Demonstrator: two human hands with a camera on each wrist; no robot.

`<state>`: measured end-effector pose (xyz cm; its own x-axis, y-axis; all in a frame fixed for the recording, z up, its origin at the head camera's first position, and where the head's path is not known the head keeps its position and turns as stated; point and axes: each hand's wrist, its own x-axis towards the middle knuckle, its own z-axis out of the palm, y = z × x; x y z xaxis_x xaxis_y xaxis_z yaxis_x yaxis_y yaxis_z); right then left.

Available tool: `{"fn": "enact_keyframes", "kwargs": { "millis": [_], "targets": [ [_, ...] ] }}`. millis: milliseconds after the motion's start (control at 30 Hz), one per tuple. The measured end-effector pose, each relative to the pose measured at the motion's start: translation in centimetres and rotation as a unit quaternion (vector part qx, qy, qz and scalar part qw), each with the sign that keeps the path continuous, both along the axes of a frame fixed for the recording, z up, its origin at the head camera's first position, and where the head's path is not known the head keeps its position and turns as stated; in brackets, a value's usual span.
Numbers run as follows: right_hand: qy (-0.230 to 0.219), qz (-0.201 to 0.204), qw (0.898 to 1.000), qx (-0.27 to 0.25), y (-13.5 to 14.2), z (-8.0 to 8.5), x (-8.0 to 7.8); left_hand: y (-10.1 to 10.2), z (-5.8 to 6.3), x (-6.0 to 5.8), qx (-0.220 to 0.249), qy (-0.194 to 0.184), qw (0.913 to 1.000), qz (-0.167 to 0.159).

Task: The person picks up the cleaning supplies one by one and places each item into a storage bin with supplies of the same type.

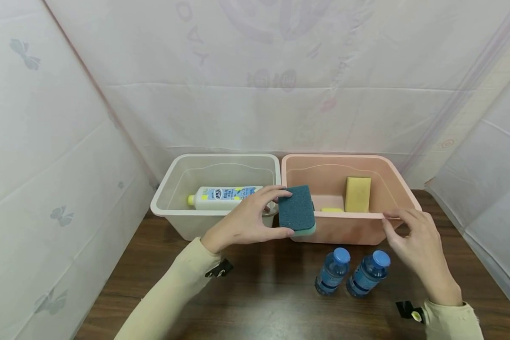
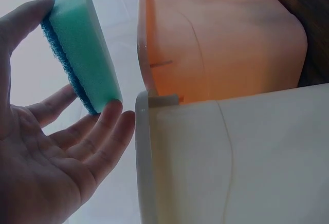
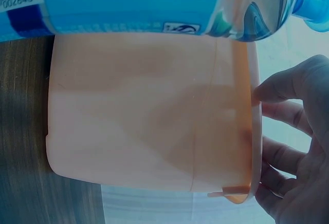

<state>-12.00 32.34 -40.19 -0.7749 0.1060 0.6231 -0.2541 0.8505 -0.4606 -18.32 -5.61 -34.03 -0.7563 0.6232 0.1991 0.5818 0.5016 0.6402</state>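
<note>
My left hand (image 1: 255,217) pinches a green sponge (image 1: 296,208) with a dark scouring side between thumb and fingers. It is held above the front rims where the two bins meet; the left wrist view shows the sponge's pale green foam (image 2: 85,44) edge-on. My right hand (image 1: 418,241) rests its fingertips and thumb at the front right rim of the pink bin (image 1: 335,231). In that bin a yellow sponge (image 1: 358,194) stands upright, and another yellow piece (image 1: 332,209) shows just over the rim. A white bottle (image 1: 225,197) with a yellow cap lies in the grey-white bin (image 1: 187,219).
Two small water bottles with blue caps, a left one (image 1: 332,271) and a right one (image 1: 368,274), stand on the dark wooden table (image 1: 255,302) before the pink bin. White printed sheeting (image 1: 221,118) hangs behind and at both sides.
</note>
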Motion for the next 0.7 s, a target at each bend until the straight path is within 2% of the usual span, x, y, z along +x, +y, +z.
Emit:
{"fn": "enact_keyframes", "kwargs": {
  "millis": [267,700],
  "targets": [
    [-0.003,-0.003,1.0,0.002,-0.1,0.1,0.2,0.2,0.2,-0.4,-0.011,0.022,0.9997,0.001],
    [-0.008,0.003,1.0,-0.006,0.1,0.1,0.1,0.7,0.3,-1.1,-0.029,0.036,0.9989,0.008]
  ]
}}
